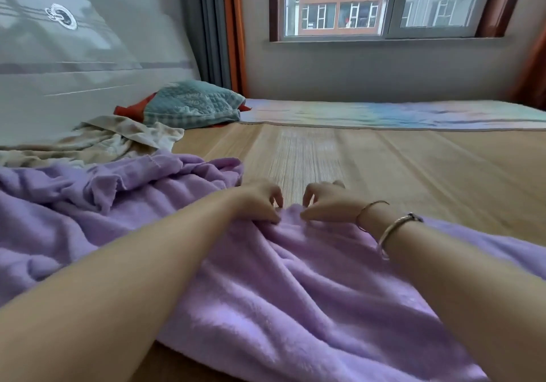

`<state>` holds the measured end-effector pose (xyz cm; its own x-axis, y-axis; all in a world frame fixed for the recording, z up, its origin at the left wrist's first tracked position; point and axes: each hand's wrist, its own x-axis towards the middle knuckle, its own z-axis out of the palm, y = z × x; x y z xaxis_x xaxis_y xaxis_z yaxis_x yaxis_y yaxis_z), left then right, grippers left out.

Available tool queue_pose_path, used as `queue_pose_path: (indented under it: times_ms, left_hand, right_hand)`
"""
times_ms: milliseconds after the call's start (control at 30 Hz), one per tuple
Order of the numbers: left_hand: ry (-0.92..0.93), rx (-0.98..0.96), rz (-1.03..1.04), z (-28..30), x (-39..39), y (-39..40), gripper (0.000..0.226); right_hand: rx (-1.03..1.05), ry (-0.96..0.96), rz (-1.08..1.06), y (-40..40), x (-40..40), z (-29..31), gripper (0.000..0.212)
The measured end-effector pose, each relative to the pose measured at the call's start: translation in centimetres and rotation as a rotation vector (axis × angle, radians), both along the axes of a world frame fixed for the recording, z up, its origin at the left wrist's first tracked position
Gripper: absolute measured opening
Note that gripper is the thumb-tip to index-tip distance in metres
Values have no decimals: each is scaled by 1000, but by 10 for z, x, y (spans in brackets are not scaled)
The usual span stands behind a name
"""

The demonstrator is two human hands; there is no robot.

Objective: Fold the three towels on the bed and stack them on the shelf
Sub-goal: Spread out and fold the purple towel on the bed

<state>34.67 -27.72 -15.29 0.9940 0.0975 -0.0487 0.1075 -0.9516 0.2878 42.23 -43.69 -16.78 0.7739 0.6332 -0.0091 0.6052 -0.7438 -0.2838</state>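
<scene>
Head view, nearest me: the purple towel (310,293) lies rumpled across the bed (384,160). My left hand (260,204) and right hand (328,207) both pinch its far edge, side by side. I judge folding has only begun; next I must spread that edge flat. Farther off lie a beige towel (118,139) and a teal towel (192,105), unfolded.

Window (384,3), curtains (233,27), headboard (74,56)

Both bare forearms reach forward, left hand (260,201) and right hand (325,204) side by side, fingers curled downward.
</scene>
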Motion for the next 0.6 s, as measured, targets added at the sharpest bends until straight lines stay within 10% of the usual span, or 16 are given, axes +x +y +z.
queue_pose_path:
  times_ms: [100, 267, 600]
  left_hand:
    - [190, -106, -35, 3, 14, 10, 21]
    - [105, 60, -98, 18, 6, 18, 32]
    - [161, -173, -172, 120, 3, 5, 28]
  right_hand:
    - [-131, 136, 28, 20, 4, 9, 60]
    - [-308, 209, 141, 15, 1, 25, 22]
    - [-54, 271, 30, -35, -3, 119, 16]
